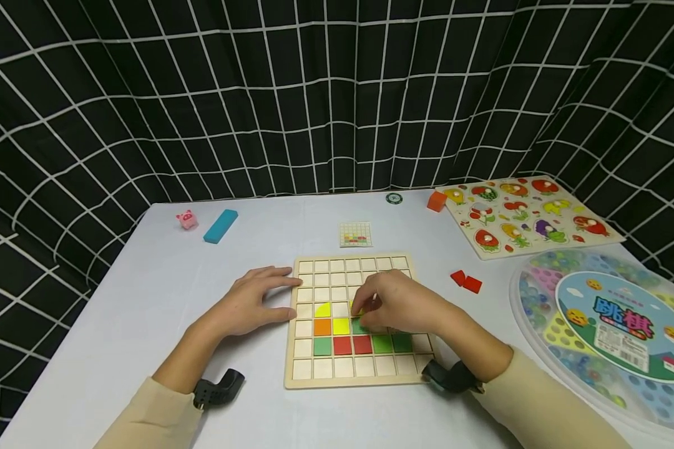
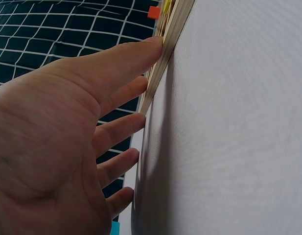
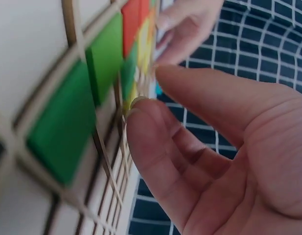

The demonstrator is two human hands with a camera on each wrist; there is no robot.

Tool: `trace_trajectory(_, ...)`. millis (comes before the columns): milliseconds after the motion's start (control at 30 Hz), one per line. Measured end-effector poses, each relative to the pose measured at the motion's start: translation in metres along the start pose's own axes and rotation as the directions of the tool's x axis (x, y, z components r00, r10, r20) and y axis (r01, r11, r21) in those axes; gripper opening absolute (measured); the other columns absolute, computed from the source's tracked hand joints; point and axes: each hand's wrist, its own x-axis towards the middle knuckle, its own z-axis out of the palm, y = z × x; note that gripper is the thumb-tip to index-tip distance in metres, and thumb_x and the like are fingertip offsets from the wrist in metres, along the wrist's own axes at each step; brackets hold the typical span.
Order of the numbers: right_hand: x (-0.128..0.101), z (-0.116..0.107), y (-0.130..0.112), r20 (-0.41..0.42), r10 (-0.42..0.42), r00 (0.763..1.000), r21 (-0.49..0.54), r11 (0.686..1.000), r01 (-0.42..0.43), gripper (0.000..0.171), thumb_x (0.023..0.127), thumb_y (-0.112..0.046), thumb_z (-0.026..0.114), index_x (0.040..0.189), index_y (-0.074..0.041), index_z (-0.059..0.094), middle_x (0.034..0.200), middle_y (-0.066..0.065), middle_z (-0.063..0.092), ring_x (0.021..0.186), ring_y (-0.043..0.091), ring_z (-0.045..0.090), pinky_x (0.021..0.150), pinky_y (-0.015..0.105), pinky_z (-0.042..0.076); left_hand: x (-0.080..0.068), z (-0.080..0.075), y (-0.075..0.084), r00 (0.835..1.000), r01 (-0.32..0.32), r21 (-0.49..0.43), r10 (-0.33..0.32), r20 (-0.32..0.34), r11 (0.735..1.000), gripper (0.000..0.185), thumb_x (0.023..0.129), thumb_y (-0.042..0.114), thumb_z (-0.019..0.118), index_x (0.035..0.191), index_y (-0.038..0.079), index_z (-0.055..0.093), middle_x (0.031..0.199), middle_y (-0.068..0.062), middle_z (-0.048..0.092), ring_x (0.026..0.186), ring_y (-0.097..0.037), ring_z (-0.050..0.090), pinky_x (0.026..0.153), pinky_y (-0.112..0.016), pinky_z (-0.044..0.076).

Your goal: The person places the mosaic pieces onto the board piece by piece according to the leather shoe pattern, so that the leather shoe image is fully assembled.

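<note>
Hands (image 1: 395, 305) on grid board (image 1: 309, 374), coloured tiles (image 1: 342, 345)

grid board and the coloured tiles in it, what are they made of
The grid board looks like pale unfinished wood: light tan, matte, with thin slats forming the cells. The coloured tiles seem to be painted wood or possibly plastic: flat, solid red, green, orange and yellow faces with a slight sheen.

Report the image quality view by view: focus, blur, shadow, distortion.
Head view: sharp and evenly lit, the backdrop's grid lines bowed by the wide lens. Left wrist view: left hand soft and close, the wooden board edge casting a soft shadow on the table. Right wrist view: green tiles blurred, right hand fingers clearer.
</note>
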Motion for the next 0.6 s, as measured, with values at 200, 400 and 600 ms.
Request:
trace_trajectory(200, -0.012, -0.022, 0.016, -0.032, 0.037, 0.999, 0.091, 0.995, -0.034, 0.011, 0.088, -0.007, 0.079, 0.095, -0.015, 0.081, 0.097, -0.002, 0.073, 0.087, 0.015, 0.062, 0.074, 0.028, 0.055, 0.000, 0.000, -0.001, 1.000, 0.003, 0.001, -0.003, -0.001, 1.000, 0.056, 0.090, 0.037, 0.078, 0.142, 0.024, 0.064, 0.160, -0.009, 0.048, 0.150, -0.039, 0.034, 0.119, -0.069, 0.026)
trace_trajectory(400, -0.026, -0.044, 0.036, -0.079, 0.085, 0.993, 0.083, 0.993, -0.078, 0.011, 0.088, -0.008, 0.080, 0.098, -0.012, 0.080, 0.097, 0.002, 0.074, 0.084, 0.017, 0.062, 0.068, 0.027, 0.053, 0.000, 0.000, -0.002, 1.000, 0.002, 0.002, -0.002, -0.002, 1.000, 0.055, 0.090, 0.038, 0.078, 0.142, 0.024, 0.064, 0.160, -0.009, 0.047, 0.150, -0.040, 0.034, 0.118, -0.069, 0.026)
trace_trajectory(600, -0.046, -0.059, 0.054, -0.113, 0.128, 0.985, 0.070, 0.990, -0.121, 0.017, 0.087, -0.011, 0.081, 0.104, -0.009, 0.079, 0.097, 0.002, 0.074, 0.081, 0.017, 0.061, 0.064, 0.026, 0.051, 0.000, 0.000, -0.002, 1.000, 0.003, -0.001, -0.003, 0.001, 1.000, 0.056, 0.090, 0.039, 0.078, 0.143, 0.024, 0.064, 0.160, -0.009, 0.047, 0.151, -0.040, 0.033, 0.119, -0.069, 0.026)
